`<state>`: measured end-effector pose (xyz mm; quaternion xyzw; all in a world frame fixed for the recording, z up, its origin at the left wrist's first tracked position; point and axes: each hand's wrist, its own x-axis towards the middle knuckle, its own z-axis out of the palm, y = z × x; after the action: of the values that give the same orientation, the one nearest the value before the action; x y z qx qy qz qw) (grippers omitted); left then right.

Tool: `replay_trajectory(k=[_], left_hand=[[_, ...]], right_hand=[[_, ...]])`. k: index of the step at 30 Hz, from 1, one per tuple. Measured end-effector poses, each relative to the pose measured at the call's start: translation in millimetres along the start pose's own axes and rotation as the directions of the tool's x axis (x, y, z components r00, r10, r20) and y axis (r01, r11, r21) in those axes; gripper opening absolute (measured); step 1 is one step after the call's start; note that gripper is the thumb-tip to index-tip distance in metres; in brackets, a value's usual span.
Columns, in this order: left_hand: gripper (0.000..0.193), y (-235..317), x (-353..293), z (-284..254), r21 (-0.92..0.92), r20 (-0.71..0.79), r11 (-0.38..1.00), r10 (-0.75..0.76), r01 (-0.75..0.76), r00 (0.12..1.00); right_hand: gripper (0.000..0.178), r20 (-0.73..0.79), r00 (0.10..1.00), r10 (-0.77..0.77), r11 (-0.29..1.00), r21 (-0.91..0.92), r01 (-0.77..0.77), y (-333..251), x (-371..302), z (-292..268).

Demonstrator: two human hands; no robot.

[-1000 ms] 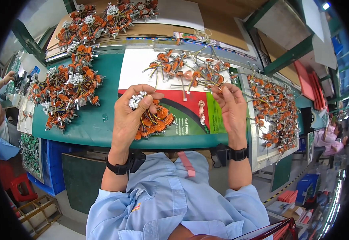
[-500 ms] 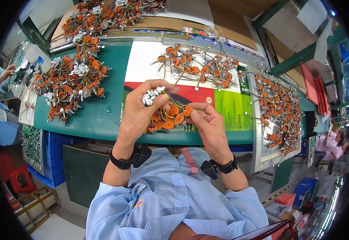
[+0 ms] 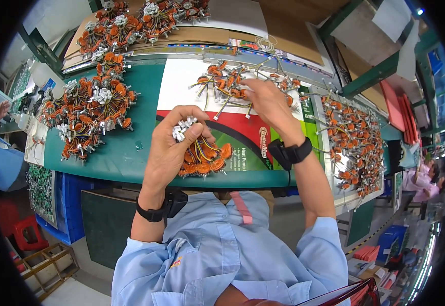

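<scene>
My left hand (image 3: 169, 143) is closed round a bundle of wired orange discs (image 3: 204, 159). Their white plugs (image 3: 184, 128) stick out between thumb and fingers, and the orange discs fan out below over the table's near side. Yellow and dark wires run between plugs and discs. My right hand (image 3: 271, 102) reaches over the printed board to a loose pile of the same wired discs (image 3: 225, 81). Its thumb and forefinger are a little apart at an orange disc in the pile; the other fingers are partly hidden.
Finished-looking bundles (image 3: 92, 104) lie on the green table (image 3: 143, 92) at the left, with more on the back shelf. A tray (image 3: 332, 201) of loose wired discs stands at the right. Green posts (image 3: 370, 79) rise behind it. Another person's hand (image 3: 1, 109) shows at far left.
My right hand has left the bundle and moved up and away to the loose pile. My left hand keeps its hold, with the bundle slightly lower and to the left.
</scene>
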<state>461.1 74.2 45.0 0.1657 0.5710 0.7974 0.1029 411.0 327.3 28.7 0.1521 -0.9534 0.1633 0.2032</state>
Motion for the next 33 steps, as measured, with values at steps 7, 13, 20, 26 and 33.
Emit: replay_trajectory(k=[7,13,20,26,33], left_hand=[[0.021,-10,3,-5,0.063,-0.033,0.996,0.061,-0.059,0.998],[0.026,-2,1,-1,-0.031,-0.080,0.999,-0.033,0.030,0.996],[0.038,-6,4,6,0.135,0.019,0.991,0.012,-0.015,1.000],[0.042,-5,6,11,0.131,0.002,0.991,0.035,-0.035,0.999],[0.037,-10,8,5,0.254,0.021,0.967,0.027,-0.032,0.999]], right_hand=[[0.029,-0.001,1.000,-0.001,1.000,-0.020,0.001,10,-7,18],[0.034,0.194,0.914,0.357,0.625,0.678,-0.388,-47,-20,-37],[0.045,0.251,0.898,0.362,0.636,0.638,-0.434,-86,-68,-40],[0.045,0.189,0.929,0.319,0.680,0.637,-0.363,-96,-76,-43],[0.046,0.248,0.913,0.323,0.653,0.640,-0.405,-104,-87,-27]])
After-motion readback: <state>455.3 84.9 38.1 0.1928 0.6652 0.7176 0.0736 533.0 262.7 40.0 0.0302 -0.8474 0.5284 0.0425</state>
